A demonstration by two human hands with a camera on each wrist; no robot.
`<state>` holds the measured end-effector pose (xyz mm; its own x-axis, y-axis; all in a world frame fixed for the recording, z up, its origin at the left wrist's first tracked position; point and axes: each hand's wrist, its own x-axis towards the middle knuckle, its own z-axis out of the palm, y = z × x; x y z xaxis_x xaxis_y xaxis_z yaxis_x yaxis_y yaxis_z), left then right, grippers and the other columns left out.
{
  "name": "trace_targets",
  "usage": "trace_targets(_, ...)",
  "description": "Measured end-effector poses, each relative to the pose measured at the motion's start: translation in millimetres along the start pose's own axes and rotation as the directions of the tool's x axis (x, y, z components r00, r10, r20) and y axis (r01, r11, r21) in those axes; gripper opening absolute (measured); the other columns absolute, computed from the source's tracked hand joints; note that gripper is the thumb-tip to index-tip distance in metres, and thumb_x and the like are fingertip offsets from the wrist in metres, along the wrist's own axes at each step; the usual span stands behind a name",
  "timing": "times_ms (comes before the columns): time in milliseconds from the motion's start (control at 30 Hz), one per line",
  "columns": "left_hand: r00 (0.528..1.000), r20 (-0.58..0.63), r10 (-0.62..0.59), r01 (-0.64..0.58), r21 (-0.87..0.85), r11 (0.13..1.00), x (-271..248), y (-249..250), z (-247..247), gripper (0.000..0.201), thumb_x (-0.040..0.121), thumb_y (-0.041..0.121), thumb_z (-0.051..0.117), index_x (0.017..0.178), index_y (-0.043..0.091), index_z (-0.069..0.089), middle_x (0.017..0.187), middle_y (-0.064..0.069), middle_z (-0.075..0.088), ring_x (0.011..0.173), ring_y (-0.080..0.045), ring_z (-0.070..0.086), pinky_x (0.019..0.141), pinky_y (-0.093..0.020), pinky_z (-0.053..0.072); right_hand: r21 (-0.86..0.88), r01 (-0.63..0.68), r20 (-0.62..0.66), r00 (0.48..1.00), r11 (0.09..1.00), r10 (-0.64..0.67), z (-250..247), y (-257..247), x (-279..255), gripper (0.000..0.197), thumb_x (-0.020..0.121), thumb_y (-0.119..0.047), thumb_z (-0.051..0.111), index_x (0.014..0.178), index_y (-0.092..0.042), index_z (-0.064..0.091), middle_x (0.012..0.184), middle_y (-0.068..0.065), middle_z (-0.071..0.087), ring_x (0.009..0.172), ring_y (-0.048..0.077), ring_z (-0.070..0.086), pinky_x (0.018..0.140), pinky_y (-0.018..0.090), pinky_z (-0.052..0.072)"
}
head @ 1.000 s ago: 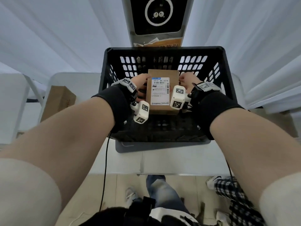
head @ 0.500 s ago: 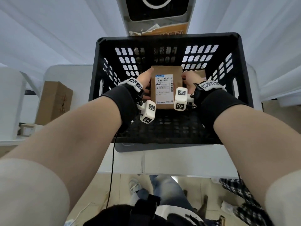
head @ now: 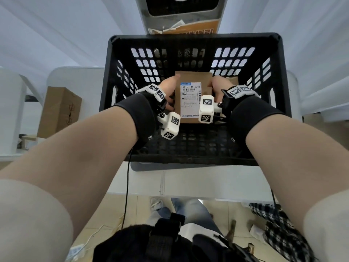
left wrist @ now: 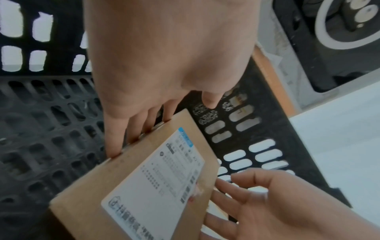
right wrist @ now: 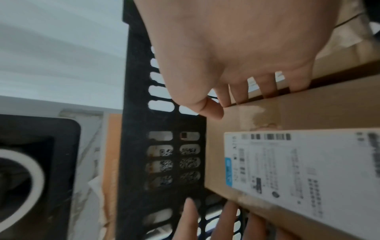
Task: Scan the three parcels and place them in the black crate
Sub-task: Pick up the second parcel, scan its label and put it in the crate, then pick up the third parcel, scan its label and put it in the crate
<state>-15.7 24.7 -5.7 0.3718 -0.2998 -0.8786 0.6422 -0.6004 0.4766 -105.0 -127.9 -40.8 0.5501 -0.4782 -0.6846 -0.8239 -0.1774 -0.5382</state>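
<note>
Since the earlier frame the parcel [head: 191, 97] has sunk deeper into the crate [head: 190, 37], and the view has closed in over it.

Nearest, the surface [head: 207, 183] carries the crate at its front edge. Inside the crate, both hands hold the parcel from opposite sides, label up. The left hand [head: 167, 90] has its fingers [left wrist: 114, 138] running down the parcel's left side, thumb lifted clear. The right hand [head: 219, 87] has its fingers [right wrist: 267, 88] curled over the right side. So each grip is on the parcel. It looks low in the crate, about the middle, but whether it already rests on the crate floor I cannot tell.

Just right of it, behind the right hand, a sliver of a second box [head: 233, 80] shows inside the crate, which suggests one parcel is already in. Left of the crate, a third box [head: 59, 110] stands at the left edge of the view, outside the crate; what it rests on is unclear.

Beyond the crate's far wall stands the scanner [head: 181, 8].

By my reading the task is roughly two thirds through: this parcel needs only setting down and letting go, and the box on the left probably remains to be scanned and crated.
</note>
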Motion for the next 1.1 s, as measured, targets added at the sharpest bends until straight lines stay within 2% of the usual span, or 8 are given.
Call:
trace_targets(100,0.994,-0.052,0.096,-0.097,-0.017,0.995,-8.6,11.0,0.3,0.063,0.094,0.055,0.053,0.146,0.019,0.046,0.147,-0.013,0.050,0.131,-0.038,0.050,0.104,-0.058,0.045,-0.046,0.027,-0.162,0.986,0.999,-0.034,-6.2,-25.5,-22.9,0.038,0.099,0.004,0.038,0.134,0.005,0.051,0.140,0.025,0.052,0.128,0.040,0.051,0.108,0.043,0.042)
trace_targets(200,0.984,-0.026,0.177,-0.178,-0.006,0.984,-27.3,19.7,-7.3,0.053,0.094,0.053,0.053,0.136,0.020,0.057,0.143,-0.012,0.054,0.123,-0.034,0.056,0.102,-0.055,0.047,-0.050,0.058,-0.164,0.984,0.997,-0.065,-7.0,-41.4,-36.8,0.042,0.098,-0.002,0.044,0.140,-0.001,0.047,0.141,0.021,0.052,0.130,0.036,0.051,0.109,0.041,0.041)
trace_targets(267,0.978,0.016,0.207,-0.206,-0.010,0.978,-37.0,22.0,-16.2,0.049,0.096,0.051,0.051,0.132,0.018,0.061,0.137,-0.010,0.059,0.119,-0.033,0.060,0.100,-0.053,0.050,0.286,0.006,-0.098,0.995,0.958,0.023,-6.2,-53.5,-51.4,0.042,0.096,-0.014,0.047,0.137,-0.005,0.051,0.142,0.016,0.052,0.130,0.034,0.050,0.111,0.043,0.041)
trace_targets(367,0.966,0.090,0.243,-0.244,0.000,0.970,-54.5,23.7,-30.8,0.045,0.100,0.047,0.047,0.128,0.016,0.063,0.126,-0.008,0.065,0.109,-0.030,0.065,0.090,-0.047,0.056,0.640,-0.030,-0.064,0.994,0.768,0.092,1.1,-75.9,-77.8,0.020,0.091,-0.016,0.053,0.106,-0.014,0.065,0.115,0.014,0.070,0.108,0.036,0.066,0.098,0.053,0.052)
trace_targets(500,0.948,0.147,0.282,-0.289,0.028,0.957,-76.8,29.4,-51.7,0.040,0.101,0.045,0.048,0.123,0.016,0.065,0.123,-0.007,0.069,0.110,-0.030,0.067,0.093,-0.049,0.056,0.673,-0.009,0.020,1.000,0.740,-0.007,13.1,-104.4,-101.7,0.019,0.093,-0.015,0.050,0.102,-0.015,0.067,0.100,0.010,0.076,0.096,0.035,0.072,0.089,0.051,0.056)
trace_targets(667,0.929,0.164,0.331,-0.337,0.014,0.941,-103.8,37.2,-96.0,0.030,0.100,0.043,0.051,0.103,0.019,0.069,0.123,-0.007,0.069,0.111,-0.029,0.067,0.096,-0.049,0.054,0.699,0.038,0.030,0.996,0.714,-0.083,36.8,-148.5,-123.8,0.019,0.090,-0.013,0.048,0.081,-0.016,0.065,0.095,0.009,0.072,0.087,0.030,0.071,0.060,0.035,0.060)
trace_targets(1000,0.891,0.170,0.422,-0.431,0.020,0.902,-138.9,29.5,-228.4,0.025,0.100,0.036,0.049,0.099,0.021,0.069,0.109,-0.003,0.069,0.092,-0.023,0.070,0.080,-0.036,0.059,0.713,0.076,-0.008,0.995,0.697,-0.101,122.9,-243.0,-152.0,0.020,0.089,-0.017,0.048,0.092,-0.020,0.068,0.093,0.006,0.075,0.082,0.028,0.072,0.081,0.042,0.058)
trace_targets(1100,0.899,0.163,0.407,-0.414,0.014,0.910,-140.6,23.1,-270.6,0.024,0.100,0.036,0.051,0.097,0.021,0.069,0.105,-0.001,0.071,0.093,-0.023,0.072,0.089,-0.039,0.057,0.695,0.075,-0.012,0.996,0.715,-0.093,153.9,-268.5,-156.9,0.023,0.090,-0.016,0.049,0.099,-0.017,0.070,0.099,0.008,0.076,0.086,0.030,0.074,0.079,0.043,0.058)
